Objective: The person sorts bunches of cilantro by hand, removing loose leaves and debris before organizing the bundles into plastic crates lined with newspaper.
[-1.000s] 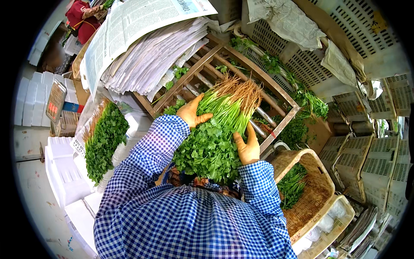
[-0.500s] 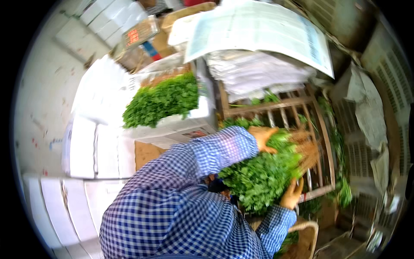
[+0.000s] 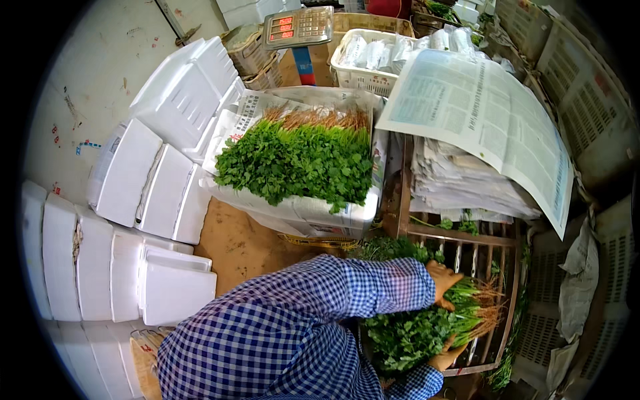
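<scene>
Rooted herbs (image 3: 293, 157) lie in the far foam box (image 3: 363, 215); near right, left hand (image 3: 442, 283) and right hand (image 3: 445, 358) clasp fingers round another bunch (image 3: 410, 337), unboxed.

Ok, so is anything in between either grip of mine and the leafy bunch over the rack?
Nothing visible. Your left grip meets the leafy bunch directly on its far side, and your right grip on its near side. The slatted rack lies beneath, not between.
</scene>
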The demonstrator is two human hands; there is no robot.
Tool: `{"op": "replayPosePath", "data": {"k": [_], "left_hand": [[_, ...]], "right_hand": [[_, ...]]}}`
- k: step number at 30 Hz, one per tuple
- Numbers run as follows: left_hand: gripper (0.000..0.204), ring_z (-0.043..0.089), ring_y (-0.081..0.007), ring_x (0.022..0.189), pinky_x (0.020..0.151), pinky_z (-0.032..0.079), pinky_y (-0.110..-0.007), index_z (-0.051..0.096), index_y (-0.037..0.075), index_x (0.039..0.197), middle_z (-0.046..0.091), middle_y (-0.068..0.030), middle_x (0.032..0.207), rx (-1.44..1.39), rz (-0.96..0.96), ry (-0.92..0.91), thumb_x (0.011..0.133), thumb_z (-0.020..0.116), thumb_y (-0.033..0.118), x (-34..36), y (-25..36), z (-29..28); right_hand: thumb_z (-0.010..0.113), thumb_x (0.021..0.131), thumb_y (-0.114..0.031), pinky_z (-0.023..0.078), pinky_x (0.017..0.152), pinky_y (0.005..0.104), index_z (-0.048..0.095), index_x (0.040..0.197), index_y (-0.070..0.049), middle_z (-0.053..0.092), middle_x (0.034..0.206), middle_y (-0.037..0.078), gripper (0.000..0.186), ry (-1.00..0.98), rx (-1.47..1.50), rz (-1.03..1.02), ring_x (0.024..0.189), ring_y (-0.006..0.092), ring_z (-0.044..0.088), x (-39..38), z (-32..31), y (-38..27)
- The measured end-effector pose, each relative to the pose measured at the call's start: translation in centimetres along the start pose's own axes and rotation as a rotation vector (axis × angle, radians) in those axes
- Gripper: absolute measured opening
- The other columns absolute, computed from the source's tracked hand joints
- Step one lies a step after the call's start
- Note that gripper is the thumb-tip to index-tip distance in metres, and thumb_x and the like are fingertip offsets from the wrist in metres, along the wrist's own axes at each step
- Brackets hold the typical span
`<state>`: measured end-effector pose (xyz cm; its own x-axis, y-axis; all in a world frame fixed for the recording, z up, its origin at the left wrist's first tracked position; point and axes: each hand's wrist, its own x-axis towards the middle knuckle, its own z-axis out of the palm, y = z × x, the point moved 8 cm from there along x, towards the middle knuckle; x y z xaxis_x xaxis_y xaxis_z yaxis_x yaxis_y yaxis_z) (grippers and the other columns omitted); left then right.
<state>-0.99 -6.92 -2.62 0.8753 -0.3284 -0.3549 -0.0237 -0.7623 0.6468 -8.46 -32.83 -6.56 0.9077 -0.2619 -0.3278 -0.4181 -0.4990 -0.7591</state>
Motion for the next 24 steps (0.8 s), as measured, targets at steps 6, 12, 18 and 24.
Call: {"op": "replayPosePath", "data": {"k": [6, 12, 18, 24], "left_hand": [[0.112, 0.057, -0.0341, 0.116, 0.105, 0.04, -0.048, 0.026, -0.005, 0.156, 0.058, -0.0221, 0.127, -0.052, 0.1, -0.005, 0.086, 0.062, 0.075, 0.5, 0.8, 0.3], [0.115, 0.06, -0.0308, 0.102, 0.099, 0.044, -0.047, 0.027, -0.011, 0.154, 0.061, -0.0224, 0.115, -0.031, 0.16, 0.073, 0.086, 0.059, 0.076, 1.0, 0.1, 1.3], [0.115, 0.06, -0.0283, 0.095, 0.089, 0.047, -0.044, 0.029, -0.011, 0.153, 0.064, -0.0233, 0.107, 0.001, 0.178, 0.083, 0.087, 0.054, 0.08, 2.0, -0.1, 2.2], [0.09, 0.053, -0.0319, 0.121, 0.1, 0.05, -0.046, 0.024, 0.001, 0.157, 0.041, -0.0194, 0.141, -0.328, -0.006, -0.208, 0.097, 0.054, 0.06, -0.8, 0.8, 0.2]], "right_hand": [[0.03, 0.112, -0.038, 0.041, 0.121, 0.0503, 0.025, 0.161, -0.02, 0.03, 0.162, 0.012, 0.052, 0.156, 0.395, 0.181, 0.145, 0.0341, 0.037, 0.9, -1.5, 1.8], [0.04, 0.111, -0.017, 0.049, 0.114, 0.0505, 0.02, 0.162, -0.017, 0.033, 0.16, 0.017, 0.055, 0.164, 0.374, 0.186, 0.138, 0.0359, 0.046, 1.1, -1.8, 0.9], [0.043, 0.109, -0.012, 0.049, 0.112, 0.0476, 0.017, 0.162, -0.017, 0.034, 0.159, 0.018, 0.06, 0.007, 0.066, -0.002, 0.136, 0.0359, 0.048, 4.1, -2.3, 3.3], [0.038, 0.111, -0.02, 0.051, 0.109, 0.0479, 0.012, 0.163, -0.017, 0.035, 0.159, 0.016, 0.059, 0.014, 0.122, -0.076, 0.139, 0.0337, 0.045, 2.2, 1.6, -1.6]]}}
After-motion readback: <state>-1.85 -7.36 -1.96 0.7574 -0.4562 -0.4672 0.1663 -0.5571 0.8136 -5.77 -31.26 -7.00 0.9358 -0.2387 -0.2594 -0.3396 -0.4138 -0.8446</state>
